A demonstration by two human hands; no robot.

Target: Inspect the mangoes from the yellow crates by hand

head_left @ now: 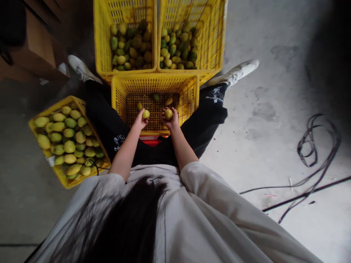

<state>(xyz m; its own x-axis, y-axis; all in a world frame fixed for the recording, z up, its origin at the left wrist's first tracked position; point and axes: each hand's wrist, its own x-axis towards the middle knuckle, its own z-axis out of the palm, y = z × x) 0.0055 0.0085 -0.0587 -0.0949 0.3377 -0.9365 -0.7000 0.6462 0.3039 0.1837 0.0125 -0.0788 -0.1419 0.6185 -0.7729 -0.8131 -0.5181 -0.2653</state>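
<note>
My left hand (pixel 142 119) is closed on a yellow lemon (pixel 146 114), above the near crate's left half. A duller, brownish-yellow lemon (pixel 168 114) rests in the curled fingers of my right hand (pixel 172 120), a little to the right. Both hands are over the small yellow crate (pixel 155 81) between my legs. On its dark slatted bottom lie a dark green lemon (pixel 156 97), a yellowish one (pixel 169 100) by my right fingertips, and another (pixel 139 106) beside my left hand.
Beyond stand two larger yellow crates, left (pixel 100 44) and right (pixel 219 44), partly filled with green and yellow lemons. A tilted, full yellow crate (pixel 41 144) sits by my left leg. Cardboard boxes (pixel 38 51) stand far left; black cables (pixel 329 157) lie on the floor at right.
</note>
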